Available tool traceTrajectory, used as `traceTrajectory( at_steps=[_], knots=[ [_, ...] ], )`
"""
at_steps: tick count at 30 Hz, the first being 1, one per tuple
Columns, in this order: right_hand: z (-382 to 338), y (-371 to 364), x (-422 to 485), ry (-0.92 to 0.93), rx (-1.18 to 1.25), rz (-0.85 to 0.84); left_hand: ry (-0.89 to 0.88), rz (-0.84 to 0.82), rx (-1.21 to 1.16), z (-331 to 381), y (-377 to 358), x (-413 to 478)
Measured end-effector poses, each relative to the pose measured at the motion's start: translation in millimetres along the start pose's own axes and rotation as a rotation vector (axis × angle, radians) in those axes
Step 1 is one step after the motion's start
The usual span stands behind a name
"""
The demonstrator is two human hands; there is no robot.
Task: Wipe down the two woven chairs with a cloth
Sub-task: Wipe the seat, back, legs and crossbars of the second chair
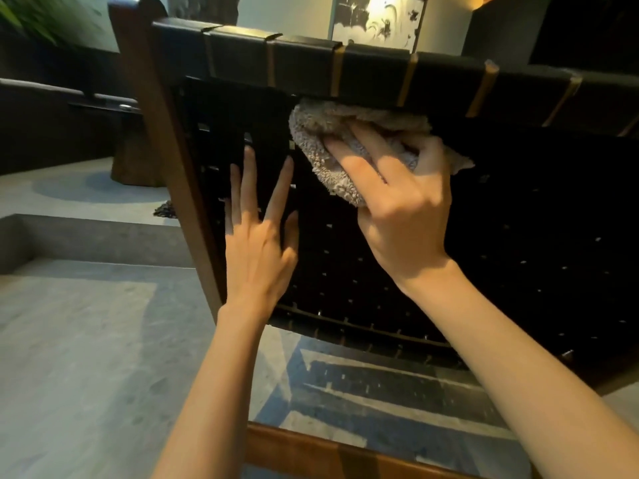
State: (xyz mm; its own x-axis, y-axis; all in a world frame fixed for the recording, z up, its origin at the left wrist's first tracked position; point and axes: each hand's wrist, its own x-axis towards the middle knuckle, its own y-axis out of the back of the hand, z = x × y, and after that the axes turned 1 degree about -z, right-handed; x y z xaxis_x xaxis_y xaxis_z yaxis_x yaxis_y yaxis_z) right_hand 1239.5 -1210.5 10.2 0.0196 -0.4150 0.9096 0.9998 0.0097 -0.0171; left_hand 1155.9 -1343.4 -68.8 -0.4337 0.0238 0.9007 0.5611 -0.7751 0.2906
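Observation:
A woven chair [518,219] with black straps and a brown wooden frame fills the view, seen from behind its backrest. A fluffy beige cloth [321,143] lies against the upper part of the woven back, just under the top rail. My right hand [397,202] presses the cloth onto the weave with fingers spread over it. To the left of the cloth, my left hand [259,236] rests flat on the weave with straight fingers, beside the wooden side post. Only one chair is in view.
A grey stone floor [86,340] with a low step lies to the left. A dark bench or sofa [52,126] and a round wooden base [135,160] stand behind. A green plant [31,15] is at top left, a dark cabinet [570,29] at top right.

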Motion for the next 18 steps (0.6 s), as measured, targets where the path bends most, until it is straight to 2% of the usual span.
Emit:
traceTrajectory(
  at_steps=[3, 7, 9, 11, 14, 16, 18],
  knots=[
    [-1, -9, -24, 0.036, 0.051, -0.042, 0.006, -0.015, 0.006, -4, -2, -3],
    [-7, -25, -78, 0.108, 0.035, -0.186, -0.018, -0.034, 0.006, -6, -2, -6],
    [-17, -31, -109, -0.067, 0.219, -0.396, -0.02, -0.037, 0.002, -5, -1, -8],
    [-24, -39, -144, -0.111, 0.26, -0.654, -0.021, -0.033, 0.007, -5, 0, -8],
    [-33, -43, -188, -0.222, 0.359, -0.95, -0.023, -0.031, 0.015, -6, 2, -9],
    [-39, -39, -207, -0.244, 0.415, -1.066, -0.033, -0.035, 0.016, -7, 4, -9],
    [-44, -36, -210, -0.263, 0.4, -1.06, -0.044, -0.04, 0.025, -7, 8, -8]
  ],
)
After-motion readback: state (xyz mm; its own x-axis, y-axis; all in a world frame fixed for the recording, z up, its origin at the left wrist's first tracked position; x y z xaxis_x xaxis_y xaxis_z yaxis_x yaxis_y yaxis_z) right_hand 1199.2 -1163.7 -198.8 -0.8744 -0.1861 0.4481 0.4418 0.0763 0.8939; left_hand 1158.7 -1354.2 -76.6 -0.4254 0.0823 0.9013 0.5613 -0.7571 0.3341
